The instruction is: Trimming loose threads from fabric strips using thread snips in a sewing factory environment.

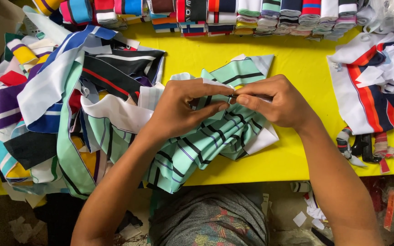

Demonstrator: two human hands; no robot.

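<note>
Both hands meet over the mint striped fabric piece (206, 136) on the yellow table (297, 59): left hand (183, 109) curled, pinching its edge; right hand (279, 102) closed on a small dark tool, likely snips. Best keep that edge taut, cuts small.

You have the mint strip (206, 146) in front of you: a long knit piece, mint green with thin black and purple stripes and a white edge. It lies crumpled at the centre of the frame on the yellow surface (297, 64), its lower end hanging over the near edge, its upper end folded back.
</note>
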